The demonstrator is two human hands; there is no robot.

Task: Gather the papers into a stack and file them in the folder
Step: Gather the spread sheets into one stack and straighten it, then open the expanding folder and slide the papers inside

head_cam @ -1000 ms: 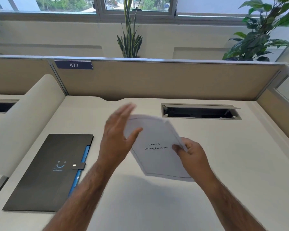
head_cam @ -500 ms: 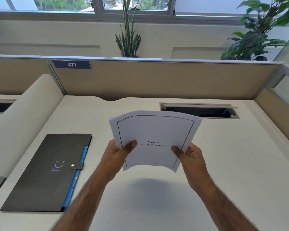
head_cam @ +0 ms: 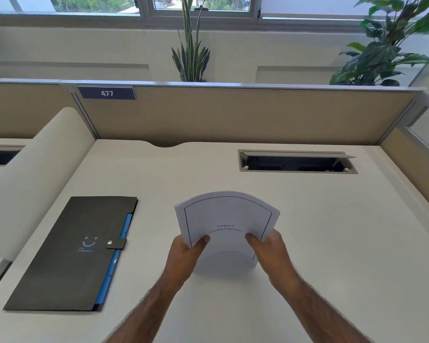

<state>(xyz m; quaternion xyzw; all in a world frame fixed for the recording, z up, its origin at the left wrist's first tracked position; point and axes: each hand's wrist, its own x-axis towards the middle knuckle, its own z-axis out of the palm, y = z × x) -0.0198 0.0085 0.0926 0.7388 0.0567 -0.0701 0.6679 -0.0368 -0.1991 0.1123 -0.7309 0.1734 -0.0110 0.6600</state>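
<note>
A stack of white papers (head_cam: 227,219) with a black border and a printed chapter title stands upright on its bottom edge on the desk (head_cam: 332,231), bowed toward me. My left hand (head_cam: 183,253) grips its lower left side, thumb on the front. My right hand (head_cam: 270,251) grips the lower right side the same way. A black folder (head_cam: 72,256) with a smiley logo, a snap strap and blue tabs along its right edge lies shut and flat on the desk, left of the papers and apart from them.
An open cable tray slot (head_cam: 295,164) is sunk in the desk behind the papers. Tan partition walls (head_cam: 233,115) close the back and right sides. A cream curved divider (head_cam: 35,174) rises at the left. Plants (head_cam: 191,50) stand beyond the partition.
My left hand took hold of the papers beside the right. Both hands then lowered the stack from mid-air until its bottom edge met the desk.
</note>
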